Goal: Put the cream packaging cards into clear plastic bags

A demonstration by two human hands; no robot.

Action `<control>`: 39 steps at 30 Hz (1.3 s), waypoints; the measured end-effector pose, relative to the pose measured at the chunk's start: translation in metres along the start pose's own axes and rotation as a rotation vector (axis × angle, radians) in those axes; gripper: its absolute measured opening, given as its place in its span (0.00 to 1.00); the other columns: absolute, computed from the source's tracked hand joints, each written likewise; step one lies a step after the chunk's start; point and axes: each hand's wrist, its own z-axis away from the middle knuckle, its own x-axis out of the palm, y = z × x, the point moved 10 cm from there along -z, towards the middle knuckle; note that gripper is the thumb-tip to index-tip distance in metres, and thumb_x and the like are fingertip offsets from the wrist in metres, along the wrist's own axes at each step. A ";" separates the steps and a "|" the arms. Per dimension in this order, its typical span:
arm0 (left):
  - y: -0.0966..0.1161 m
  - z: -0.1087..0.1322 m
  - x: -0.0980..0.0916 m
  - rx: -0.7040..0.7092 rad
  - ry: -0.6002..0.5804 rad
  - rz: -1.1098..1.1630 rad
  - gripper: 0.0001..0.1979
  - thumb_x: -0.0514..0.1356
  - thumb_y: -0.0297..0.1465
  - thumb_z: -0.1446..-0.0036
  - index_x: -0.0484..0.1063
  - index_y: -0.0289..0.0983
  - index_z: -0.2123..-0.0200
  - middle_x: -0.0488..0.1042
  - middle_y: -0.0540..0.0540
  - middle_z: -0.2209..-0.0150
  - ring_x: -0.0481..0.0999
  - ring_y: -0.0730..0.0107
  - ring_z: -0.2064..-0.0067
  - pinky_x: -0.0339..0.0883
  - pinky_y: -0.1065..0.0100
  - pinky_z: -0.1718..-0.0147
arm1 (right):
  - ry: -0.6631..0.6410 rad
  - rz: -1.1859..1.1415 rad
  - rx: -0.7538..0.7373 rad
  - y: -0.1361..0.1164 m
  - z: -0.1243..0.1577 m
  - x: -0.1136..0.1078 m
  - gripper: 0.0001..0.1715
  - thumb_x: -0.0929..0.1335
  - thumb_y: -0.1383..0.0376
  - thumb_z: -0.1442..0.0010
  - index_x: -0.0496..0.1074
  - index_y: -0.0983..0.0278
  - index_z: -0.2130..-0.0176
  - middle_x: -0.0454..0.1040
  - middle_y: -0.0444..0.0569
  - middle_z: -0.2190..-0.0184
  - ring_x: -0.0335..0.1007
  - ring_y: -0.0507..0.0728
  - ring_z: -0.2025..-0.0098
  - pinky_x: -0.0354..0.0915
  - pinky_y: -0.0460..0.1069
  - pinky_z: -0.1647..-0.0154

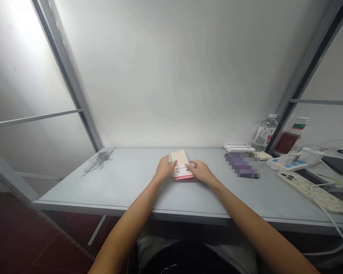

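A small stack of flat cream packets (180, 158) with printed characters, a "4" and a red strip along the near end lies on the grey table in front of me. My left hand (165, 167) grips its left side, the thumb resting on the top packet and the fingers along the edge. On the other side, my right hand (200, 170) holds the right edge with its thumb over the top. The lower packets are fanned slightly out of line at the near end. What is inside the packets cannot be made out.
Right of the stack lie a blurred purple item (241, 164) and a white box (238, 148). Farther right are a water bottle (265, 133), a bottle of red liquid (291, 139), a power strip (288, 163), a phone (308, 188) and loose cables. Metal posts frame the table (103, 190).
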 end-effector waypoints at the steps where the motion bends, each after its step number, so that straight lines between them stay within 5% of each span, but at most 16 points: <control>1: -0.001 0.000 0.002 -0.010 -0.024 -0.015 0.30 0.55 0.43 0.49 0.58 0.35 0.46 0.63 0.37 0.46 0.67 0.61 0.51 0.59 0.68 0.58 | 0.040 0.060 -0.001 0.002 -0.001 -0.006 0.23 0.63 0.51 0.46 0.72 0.66 0.63 0.70 0.47 0.80 0.64 0.52 0.79 0.57 0.46 0.78; 6: -0.011 0.001 0.005 -0.104 -0.107 0.027 0.29 0.53 0.44 0.47 0.58 0.35 0.46 0.66 0.37 0.48 0.70 0.63 0.54 0.62 0.69 0.61 | 0.030 0.150 0.047 0.010 -0.001 -0.013 0.24 0.60 0.50 0.46 0.68 0.64 0.79 0.71 0.48 0.80 0.61 0.51 0.80 0.55 0.46 0.79; 10: -0.013 0.000 -0.004 -0.126 -0.068 0.047 0.25 0.51 0.47 0.47 0.64 0.36 0.52 0.71 0.40 0.55 0.73 0.66 0.63 0.63 0.69 0.68 | 0.014 0.075 0.093 0.013 0.001 -0.013 0.22 0.61 0.50 0.47 0.67 0.64 0.79 0.71 0.48 0.81 0.60 0.50 0.84 0.55 0.46 0.81; 17: -0.004 -0.002 -0.030 -0.027 0.049 0.105 0.22 0.44 0.46 0.44 0.69 0.36 0.68 0.73 0.45 0.70 0.69 0.74 0.73 0.61 0.72 0.72 | 0.192 0.005 0.017 0.001 0.001 -0.039 0.21 0.59 0.51 0.46 0.67 0.64 0.77 0.67 0.44 0.83 0.59 0.49 0.84 0.58 0.46 0.80; 26: -0.013 0.005 0.013 -0.081 -0.264 -0.210 0.18 0.53 0.47 0.51 0.66 0.37 0.76 0.72 0.46 0.73 0.68 0.71 0.76 0.56 0.71 0.79 | 0.180 -0.025 -0.034 -0.006 0.001 -0.037 0.18 0.60 0.54 0.46 0.69 0.63 0.74 0.70 0.44 0.79 0.60 0.49 0.84 0.60 0.45 0.80; 39: -0.010 0.009 0.018 -0.083 -0.289 -0.182 0.20 0.50 0.48 0.48 0.67 0.37 0.72 0.74 0.45 0.74 0.70 0.70 0.78 0.58 0.70 0.79 | -0.039 -0.075 0.167 0.022 0.000 -0.007 0.14 0.64 0.56 0.48 0.70 0.65 0.70 0.74 0.51 0.68 0.69 0.52 0.75 0.62 0.44 0.78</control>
